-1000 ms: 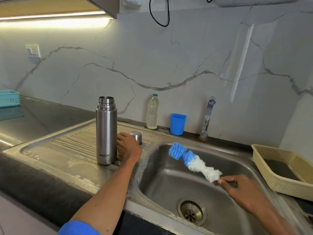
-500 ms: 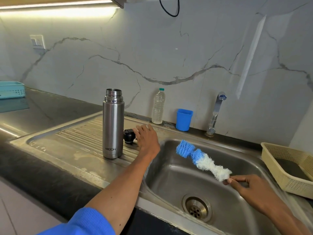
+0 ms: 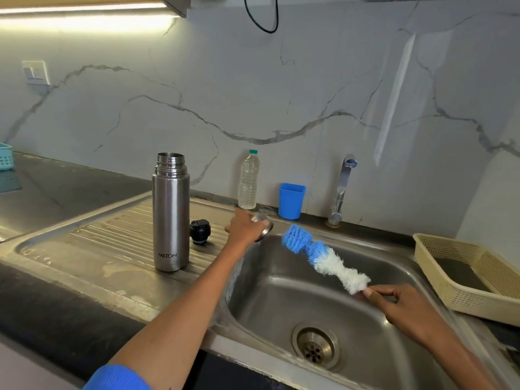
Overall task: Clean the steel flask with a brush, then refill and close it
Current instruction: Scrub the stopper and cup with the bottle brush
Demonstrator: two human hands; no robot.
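Observation:
The steel flask [image 3: 170, 218] stands upright and uncapped on the ribbed drainboard [image 3: 112, 235]. Its black stopper [image 3: 200, 231] lies just to its right. My left hand [image 3: 244, 228] grips the steel cap cup [image 3: 263, 223] at the back rim of the sink, right of the stopper. My right hand [image 3: 405, 308] pinches the handle of the blue and white bottle brush [image 3: 323, 258], whose bristles point up and to the left over the sink bowl [image 3: 281, 299].
A clear water bottle [image 3: 248, 180], a blue cup [image 3: 291, 200] and the tap [image 3: 342, 190] stand along the back wall. A cream plastic basket [image 3: 461, 294] sits right of the sink. A teal basket [image 3: 5, 156] is at far left.
My left hand has left the spot beside the flask and moved right to the sink's back rim with the steel cap in it, uncovering the black stopper. The brush has barely moved.

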